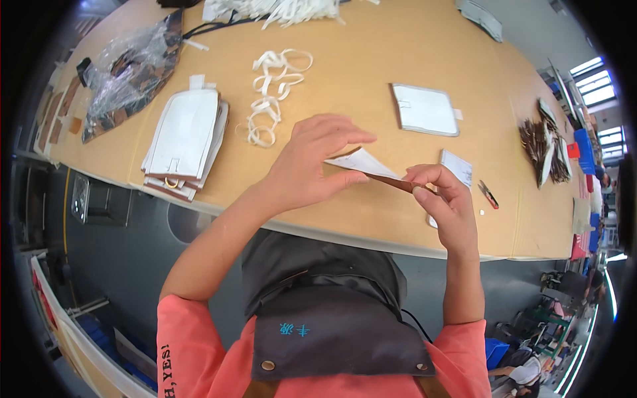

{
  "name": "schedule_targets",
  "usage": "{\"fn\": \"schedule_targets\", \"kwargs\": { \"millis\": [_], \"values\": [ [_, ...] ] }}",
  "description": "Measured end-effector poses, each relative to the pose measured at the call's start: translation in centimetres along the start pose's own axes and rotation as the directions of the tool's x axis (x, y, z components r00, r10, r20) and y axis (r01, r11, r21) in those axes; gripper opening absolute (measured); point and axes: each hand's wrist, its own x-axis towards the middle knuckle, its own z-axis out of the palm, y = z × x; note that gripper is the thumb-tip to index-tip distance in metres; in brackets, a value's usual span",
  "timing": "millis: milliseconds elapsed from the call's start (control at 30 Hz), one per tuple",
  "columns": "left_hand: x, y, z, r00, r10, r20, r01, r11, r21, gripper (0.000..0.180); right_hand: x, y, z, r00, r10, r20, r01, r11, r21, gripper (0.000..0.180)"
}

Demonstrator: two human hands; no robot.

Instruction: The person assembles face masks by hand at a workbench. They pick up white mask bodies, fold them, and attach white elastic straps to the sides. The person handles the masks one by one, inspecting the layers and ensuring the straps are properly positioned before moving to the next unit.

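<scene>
Above the near edge of the table I have a flat piece (363, 163), white on its upper face and brown along its edge. My right hand (451, 202) pinches its right end between thumb and fingers. Around the left end, my left hand (315, 159) has its thumb and fingers spread apart, not closed on the piece. Partly behind my right hand lies a small white piece (458, 166) on the table. A pair of red-handled thread snips (489, 194) rests to the right of that hand.
A stack of white, brown-edged panels (182, 136) lies at left. White loops of tape (269, 86) trail beside it. One white panel (426, 109) sits beyond my right hand. Clear plastic wrapping (129, 69) is far left; brown and white strips (545, 146) are far right.
</scene>
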Motion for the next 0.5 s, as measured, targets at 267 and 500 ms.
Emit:
{"fn": "schedule_targets", "kwargs": {
  "millis": [267,500],
  "values": [
    [3.5,0.5,1.9,0.88,-0.392,0.268,0.462,0.835,-0.299,0.011,3.2,0.6,-4.8,0.997,0.037,0.071,-0.049,0.985,0.168,0.027],
    [4.2,0.4,0.8,0.729,-0.638,0.248,0.515,0.272,-0.813,0.026,6.2,4.8,-5.5,0.998,-0.018,-0.058,0.045,0.859,0.51,0.076]
  ]
}}
